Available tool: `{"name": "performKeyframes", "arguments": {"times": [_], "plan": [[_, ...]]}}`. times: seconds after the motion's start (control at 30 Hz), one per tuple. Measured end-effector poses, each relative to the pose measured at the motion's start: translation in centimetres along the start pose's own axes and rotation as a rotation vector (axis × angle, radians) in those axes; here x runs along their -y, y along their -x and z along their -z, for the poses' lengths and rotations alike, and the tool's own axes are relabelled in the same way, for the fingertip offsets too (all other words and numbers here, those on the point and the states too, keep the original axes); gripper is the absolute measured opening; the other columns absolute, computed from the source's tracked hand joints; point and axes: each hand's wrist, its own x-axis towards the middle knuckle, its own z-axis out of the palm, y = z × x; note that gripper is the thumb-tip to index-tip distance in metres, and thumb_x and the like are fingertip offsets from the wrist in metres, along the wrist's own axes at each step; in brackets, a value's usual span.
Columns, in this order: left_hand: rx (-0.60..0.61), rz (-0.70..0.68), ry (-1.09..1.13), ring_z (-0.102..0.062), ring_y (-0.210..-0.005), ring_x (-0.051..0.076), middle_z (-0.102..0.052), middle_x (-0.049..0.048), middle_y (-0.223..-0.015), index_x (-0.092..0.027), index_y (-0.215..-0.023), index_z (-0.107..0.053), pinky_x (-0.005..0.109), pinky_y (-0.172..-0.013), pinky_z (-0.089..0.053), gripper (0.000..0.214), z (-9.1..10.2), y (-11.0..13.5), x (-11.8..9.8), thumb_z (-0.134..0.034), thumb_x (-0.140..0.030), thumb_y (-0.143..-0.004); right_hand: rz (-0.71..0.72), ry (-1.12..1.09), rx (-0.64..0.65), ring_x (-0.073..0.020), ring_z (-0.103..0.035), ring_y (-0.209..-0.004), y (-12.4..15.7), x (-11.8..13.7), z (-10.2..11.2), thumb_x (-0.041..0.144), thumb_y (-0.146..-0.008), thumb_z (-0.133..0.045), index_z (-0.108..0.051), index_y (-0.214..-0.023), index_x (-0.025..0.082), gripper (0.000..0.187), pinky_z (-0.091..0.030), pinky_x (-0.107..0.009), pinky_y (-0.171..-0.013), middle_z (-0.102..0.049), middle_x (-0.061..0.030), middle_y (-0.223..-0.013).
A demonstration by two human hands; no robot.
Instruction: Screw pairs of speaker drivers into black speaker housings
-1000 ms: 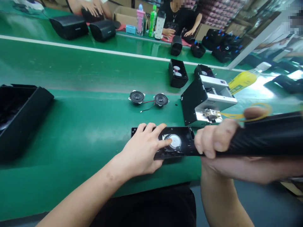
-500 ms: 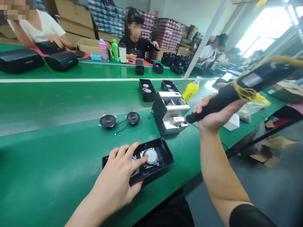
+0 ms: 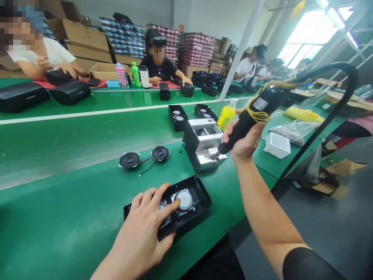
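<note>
My left hand (image 3: pixel 148 221) grips a black speaker housing (image 3: pixel 201 190) lying on the green table, thumb on the near side and fingers across the top. Inside the housing sit two speaker drivers, and my index finger rests on the right-hand driver (image 3: pixel 184 200). My right hand (image 3: pixel 247 140) is wrapped round a black electric screwdriver (image 3: pixel 243 126) with a yellow cord tied about it. The tool's tip is at the front of a silver and black screw feeder (image 3: pixel 201 147); whether it touches cannot be made out. Left of the feeder lie two wired speaker drivers (image 3: pixel 129 160).
Behind the feeder stand two more open housings (image 3: pixel 177 116) and a yellow bottle (image 3: pixel 226 114). To the right are a white box (image 3: pixel 277 145) and a plastic bag (image 3: pixel 294 130). A thick black cable (image 3: pixel 317 128) loops down beside the table. Several people sit across the table.
My right hand has brought the screwdriver down and left, its tip now at the front of the screw feeder. My left hand keeps its hold on the housing. The view has shifted slightly.
</note>
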Motion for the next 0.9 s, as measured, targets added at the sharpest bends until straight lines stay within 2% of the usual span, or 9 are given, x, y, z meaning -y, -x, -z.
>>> {"name": "performKeyframes", "arguments": {"times": [0.23,0.37,0.47,0.57,0.67,0.8,0.9], "plan": [[0.006,-0.007,-0.014,-0.055,-0.136,0.04,-0.048,0.0077,-0.166,-0.044,-0.142,-0.067,0.068,-0.111,-0.049,0.059,-0.1,0.0,0.1,-0.077,-0.032,-0.085,-0.05,-0.028,0.042,-0.0107,-0.043,-0.037,0.8,0.9,0.7,0.088,-0.091,-0.052,-0.069,-0.085,0.024,0.067,-0.038,-0.026,-0.037,-0.053,0.0031,-0.059],[-0.032,-0.063,-0.061,-0.048,-0.145,0.043,-0.036,0.0057,-0.175,-0.044,-0.149,-0.061,0.07,-0.113,-0.049,0.066,-0.4,0.5,0.7,-0.077,-0.035,-0.086,-0.069,-0.058,0.03,-0.0101,-0.042,-0.036,1.4,2.6,0.9,0.09,-0.089,-0.055,-0.071,-0.103,0.021,0.072,-0.036,-0.024,-0.035,-0.052,0.0055,-0.057],[-0.061,-0.082,-0.064,-0.043,-0.151,0.043,-0.03,0.0023,-0.179,-0.046,-0.154,-0.055,0.07,-0.111,-0.053,0.063,-0.4,0.7,1.0,-0.073,-0.045,-0.094,-0.079,-0.095,0.02,-0.011,-0.044,-0.036,1.4,4.0,1.3,0.09,-0.086,-0.059,-0.069,-0.114,0.021,0.076,-0.036,-0.024,-0.035,-0.052,0.007,-0.057],[-0.097,-0.103,-0.085,-0.048,-0.148,0.041,-0.037,0.0029,-0.176,-0.046,-0.158,-0.05,0.067,-0.106,-0.057,0.061,-0.2,0.7,1.3,-0.066,-0.045,-0.099,-0.072,-0.117,-0.011,-0.0112,-0.042,-0.035,1.0,5.1,1.8,0.088,-0.086,-0.062,-0.068,-0.116,0.021,0.074,-0.033,-0.025,-0.033,-0.052,0.0078,-0.056],[-0.146,-0.13,-0.146,-0.052,-0.146,0.041,-0.042,0.0052,-0.173,-0.043,-0.162,-0.044,0.068,-0.105,-0.055,0.065,0.0,0.9,1.9,-0.063,-0.046,-0.099,-0.078,-0.143,-0.038,-0.0113,-0.04,-0.034,0.9,6.1,2.1,0.089,-0.085,-0.061,-0.068,-0.116,0.021,0.075,-0.03,-0.025,-0.032,-0.05,0.0085,-0.056],[-0.133,-0.118,-0.184,-0.053,-0.146,0.042,-0.044,0.0072,-0.172,-0.039,-0.164,-0.041,0.071,-0.114,-0.047,0.073,1.2,2.2,2.5,-0.066,-0.054,-0.097,-0.14,-0.26,-0.021,-0.0102,-0.037,-0.034,1.9,8.4,0.8,0.086,-0.086,-0.065,-0.069,-0.112,0.022,0.069,-0.027,-0.025,-0.031,-0.044,0.0093,-0.055],[-0.055,-0.057,-0.137,-0.048,-0.15,0.04,-0.041,0.0071,-0.174,-0.038,-0.156,-0.05,0.07,-0.12,-0.042,0.064,2.1,3.3,2.2,-0.07,-0.05,-0.096,-0.251,-0.401,0.094,-0.0093,-0.037,-0.034,3.4,10.0,-1.5,0.081,-0.081,-0.077,-0.068,-0.114,0.023,0.067,-0.029,-0.025,-0.029,-0.048,0.0097,-0.056]]}}
